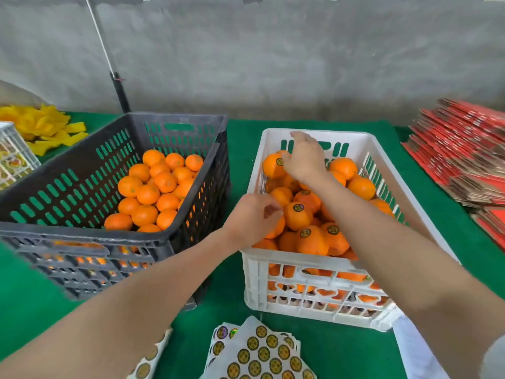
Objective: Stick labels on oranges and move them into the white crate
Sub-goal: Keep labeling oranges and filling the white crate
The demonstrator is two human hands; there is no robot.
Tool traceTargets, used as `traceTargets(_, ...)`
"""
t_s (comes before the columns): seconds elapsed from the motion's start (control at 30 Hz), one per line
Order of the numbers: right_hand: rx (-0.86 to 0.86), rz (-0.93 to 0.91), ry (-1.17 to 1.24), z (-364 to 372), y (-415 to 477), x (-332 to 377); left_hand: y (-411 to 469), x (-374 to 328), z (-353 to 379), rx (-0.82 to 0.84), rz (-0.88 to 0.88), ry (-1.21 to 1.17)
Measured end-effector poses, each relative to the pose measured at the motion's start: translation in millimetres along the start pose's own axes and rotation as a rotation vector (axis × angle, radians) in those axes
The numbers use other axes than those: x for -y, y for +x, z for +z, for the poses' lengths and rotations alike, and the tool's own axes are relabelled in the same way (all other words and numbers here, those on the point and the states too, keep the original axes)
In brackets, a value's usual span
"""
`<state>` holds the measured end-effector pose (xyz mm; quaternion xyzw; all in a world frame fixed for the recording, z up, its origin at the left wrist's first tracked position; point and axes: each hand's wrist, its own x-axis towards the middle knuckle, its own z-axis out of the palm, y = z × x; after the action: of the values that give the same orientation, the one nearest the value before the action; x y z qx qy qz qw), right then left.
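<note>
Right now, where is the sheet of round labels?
In the head view, the label sheet lies on the green cloth at bottom centre, in front of the white crate.

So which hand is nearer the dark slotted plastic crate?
Left. Left hand is just right of the dark crate; right hand is farther, over the white plastic crate's far side.

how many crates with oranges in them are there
2. The black crate stands on the left, the white crate on the right. A white basket cut off at the left edge may hold more.
</note>
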<state>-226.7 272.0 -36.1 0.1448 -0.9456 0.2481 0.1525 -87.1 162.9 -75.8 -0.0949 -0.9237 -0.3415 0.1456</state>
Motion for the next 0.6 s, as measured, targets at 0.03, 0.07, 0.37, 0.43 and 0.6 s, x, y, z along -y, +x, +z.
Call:
traceTargets(0.03,-0.093,-0.055,0.151,-12,-19,12,-3,-1,-1,-0.057,-0.006,-0.021)
traceTargets(0.07,-0.202,-0.125,0.313,-24,-44,24,-7,-1,-2,-0.120,-0.025,-0.049)
traceTargets(0.37,0.542,-0.493,0.377,29,-265,31,-94,15,-14,-0.320,0.052,-0.174)
traceTargets(0.43,0.793,-0.398,0.187,63,-267,21,-105,17,-16,-0.251,0.064,-0.198)
traceTargets(0.6,0.884,-0.409,-0.175,102,-258,20,-110,13,-20,-0.189,0.058,-0.216)
